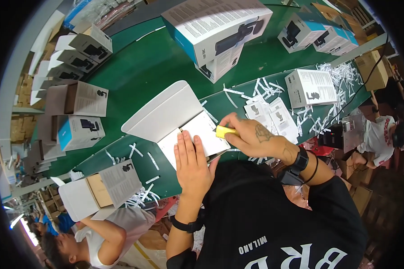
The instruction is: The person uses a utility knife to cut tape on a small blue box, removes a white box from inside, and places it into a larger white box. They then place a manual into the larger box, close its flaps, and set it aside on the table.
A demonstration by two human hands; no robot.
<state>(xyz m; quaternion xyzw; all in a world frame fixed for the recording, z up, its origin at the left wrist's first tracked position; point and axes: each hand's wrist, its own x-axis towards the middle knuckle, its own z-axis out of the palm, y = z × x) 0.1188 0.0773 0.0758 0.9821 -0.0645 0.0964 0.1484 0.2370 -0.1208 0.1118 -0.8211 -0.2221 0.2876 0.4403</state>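
A white carton (175,107) lies in front of me with its wide flap folded back to the left. My left hand (192,166) lies flat on the carton's white inner panel, fingers stretched out and thumb apart. In my right hand (251,136) is a short yellow-handled tool (225,131), its far end against the panel's right side. That tip is too small to make out its kind. Right of the carton, flat printed white cards (276,115) lie on the green table beside my right hand.
Tall printed cartons (229,40) stand ahead on the green table (139,67). More cartons line the left (87,98) and far right (300,33); one box (312,87) sits right. Cut paper strips (343,78) are scattered around. A co-worker (107,228) is at lower left beside an open carton (101,188); another person (375,139) is at far right.
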